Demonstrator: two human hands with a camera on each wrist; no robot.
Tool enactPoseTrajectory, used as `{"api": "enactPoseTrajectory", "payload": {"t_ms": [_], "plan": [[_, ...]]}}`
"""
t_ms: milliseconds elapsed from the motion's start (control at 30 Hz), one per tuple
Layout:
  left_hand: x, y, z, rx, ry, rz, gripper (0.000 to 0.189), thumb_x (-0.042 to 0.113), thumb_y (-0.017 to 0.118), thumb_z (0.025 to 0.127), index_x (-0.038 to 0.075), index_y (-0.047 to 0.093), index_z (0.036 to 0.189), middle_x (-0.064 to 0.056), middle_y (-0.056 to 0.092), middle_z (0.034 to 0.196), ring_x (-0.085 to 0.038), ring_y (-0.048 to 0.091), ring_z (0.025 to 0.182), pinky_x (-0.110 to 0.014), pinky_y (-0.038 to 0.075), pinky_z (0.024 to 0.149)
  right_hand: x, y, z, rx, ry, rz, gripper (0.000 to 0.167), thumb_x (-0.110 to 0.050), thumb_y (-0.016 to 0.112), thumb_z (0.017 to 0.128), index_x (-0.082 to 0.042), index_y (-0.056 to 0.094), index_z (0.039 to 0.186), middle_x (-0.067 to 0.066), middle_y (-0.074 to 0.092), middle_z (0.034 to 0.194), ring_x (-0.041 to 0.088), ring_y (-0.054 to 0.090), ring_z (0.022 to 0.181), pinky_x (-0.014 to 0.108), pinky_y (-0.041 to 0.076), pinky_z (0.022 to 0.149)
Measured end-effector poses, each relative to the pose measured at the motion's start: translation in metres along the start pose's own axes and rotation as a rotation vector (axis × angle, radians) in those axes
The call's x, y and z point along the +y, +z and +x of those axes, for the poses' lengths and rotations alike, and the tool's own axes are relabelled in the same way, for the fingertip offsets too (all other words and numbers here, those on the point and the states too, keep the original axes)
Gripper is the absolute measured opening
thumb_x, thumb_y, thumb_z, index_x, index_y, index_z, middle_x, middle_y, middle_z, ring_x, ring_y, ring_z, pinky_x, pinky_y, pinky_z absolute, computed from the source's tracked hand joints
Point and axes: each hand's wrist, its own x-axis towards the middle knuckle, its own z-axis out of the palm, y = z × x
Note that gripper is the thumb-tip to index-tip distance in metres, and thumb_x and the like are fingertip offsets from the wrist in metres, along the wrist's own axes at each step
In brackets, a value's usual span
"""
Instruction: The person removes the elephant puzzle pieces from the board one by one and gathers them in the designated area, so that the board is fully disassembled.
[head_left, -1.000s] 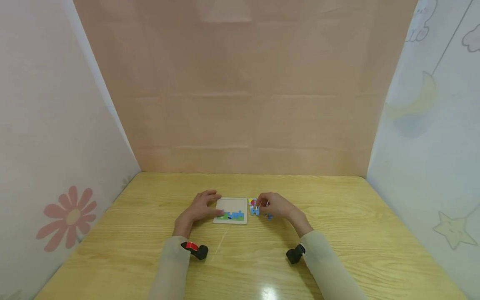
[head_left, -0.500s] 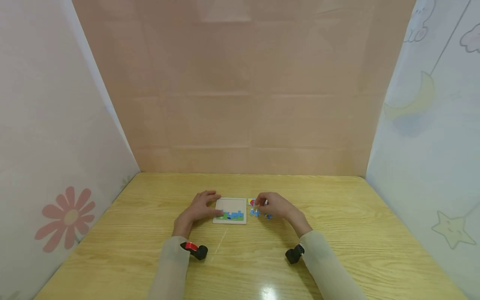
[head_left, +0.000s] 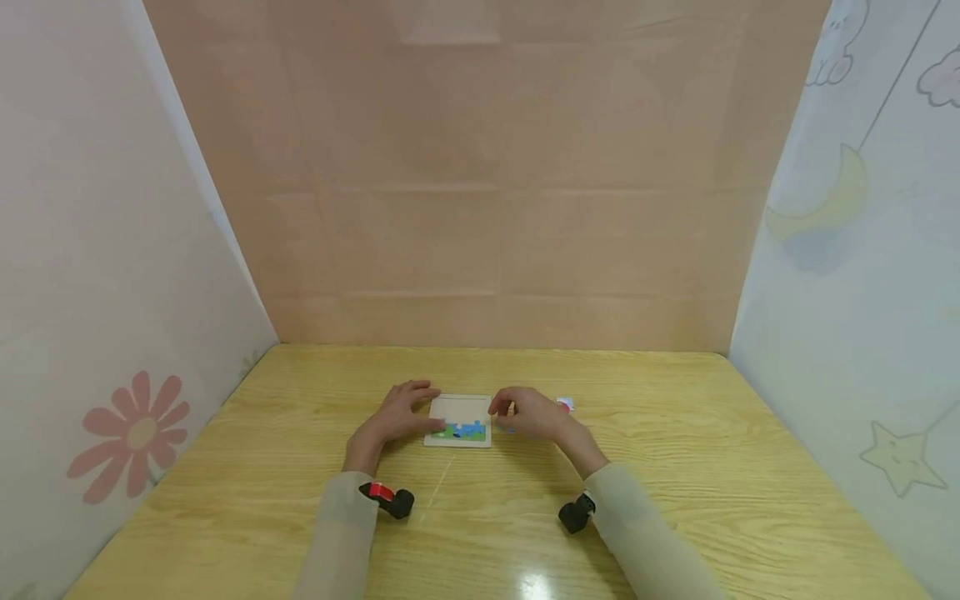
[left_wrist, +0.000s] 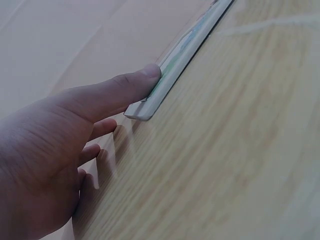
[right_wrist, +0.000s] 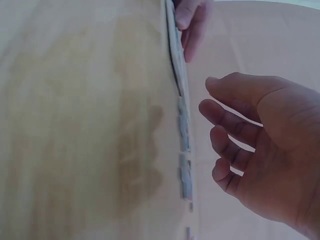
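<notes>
A shallow pale puzzle board lies on the table, with blue and green puzzle pieces along its near side. My left hand is at its left side; in the left wrist view the thumb rests on the board's corner. My right hand hovers by the right edge, above loose pieces it mostly hides. In the right wrist view, loose puzzle pieces lie in a row past the board's end. The right hand's fingers are loosely bent, thumb and index apart, and no piece shows between them.
A loose piece with red and white lies right of the right hand. The wooden table reaches back to a tan backdrop. Decorated panels stand at left and right.
My right hand has moved left from the loose pieces to the board's right edge, uncovering the red and white piece on its right. The left hand stays in place.
</notes>
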Motion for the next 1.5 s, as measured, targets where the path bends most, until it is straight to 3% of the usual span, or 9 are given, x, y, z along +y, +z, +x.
{"api": "enactPoseTrajectory", "payload": {"t_ms": [233, 500, 800, 1100, 1367, 1500], "plan": [[-0.001, -0.003, -0.001, -0.003, -0.020, -0.010, 0.074, 0.050, 0.081, 0.077, 0.022, 0.056, 0.142, -0.002, 0.037, 0.158, -0.033, 0.021, 0.149, -0.062, 0.024, 0.116, -0.006, 0.008, 0.007, -0.029, -0.041, 0.017, 0.022, -0.014, 0.067, 0.093, -0.004, 0.068, 0.113, 0.002, 0.065, 0.092, 0.014, 0.056, 0.083, 0.028, 0.049, 0.075], [-0.003, -0.003, -0.002, -0.002, -0.013, -0.005, 0.074, 0.049, 0.080, 0.077, 0.021, 0.056, 0.142, -0.003, 0.037, 0.158, -0.034, 0.021, 0.149, -0.064, 0.024, 0.115, -0.013, 0.017, 0.015, -0.058, -0.008, -0.035, 0.028, -0.015, 0.069, 0.092, -0.004, 0.068, 0.118, 0.002, 0.062, 0.091, 0.013, 0.053, 0.079, 0.027, 0.047, 0.073], [0.000, -0.001, 0.000, -0.005, -0.007, -0.026, 0.073, 0.050, 0.081, 0.077, 0.023, 0.057, 0.141, 0.000, 0.038, 0.158, -0.031, 0.023, 0.148, -0.061, 0.026, 0.116, -0.016, 0.021, 0.022, -0.080, 0.010, -0.085, 0.026, -0.018, 0.074, 0.089, -0.006, 0.072, 0.112, 0.001, 0.056, 0.086, 0.014, 0.048, 0.075, 0.029, 0.042, 0.070], [0.006, -0.003, -0.001, -0.016, -0.008, 0.025, 0.076, 0.053, 0.080, 0.077, 0.021, 0.056, 0.142, -0.005, 0.038, 0.158, -0.035, 0.023, 0.148, -0.063, 0.025, 0.115, -0.017, 0.021, 0.021, -0.075, 0.029, -0.067, 0.023, -0.018, 0.075, 0.088, -0.005, 0.071, 0.107, 0.001, 0.053, 0.086, 0.015, 0.048, 0.079, 0.030, 0.041, 0.073], [0.019, 0.001, 0.000, -0.019, -0.001, 0.112, 0.079, 0.050, 0.081, 0.076, 0.015, 0.054, 0.142, -0.014, 0.039, 0.156, -0.039, 0.026, 0.148, -0.061, 0.007, 0.122, -0.015, 0.022, 0.020, -0.049, 0.047, -0.098, 0.023, -0.021, 0.077, 0.087, -0.010, 0.069, 0.106, 0.001, 0.056, 0.098, 0.015, 0.051, 0.088, 0.035, 0.048, 0.084], [0.020, 0.001, 0.001, -0.016, -0.011, 0.112, 0.078, 0.049, 0.081, 0.077, 0.015, 0.054, 0.141, -0.014, 0.038, 0.156, -0.039, 0.025, 0.148, -0.060, 0.006, 0.122, -0.016, 0.021, 0.021, -0.040, 0.035, -0.085, 0.024, -0.017, 0.077, 0.085, -0.010, 0.065, 0.104, 0.002, 0.061, 0.095, 0.015, 0.054, 0.085, 0.035, 0.049, 0.082]]}}
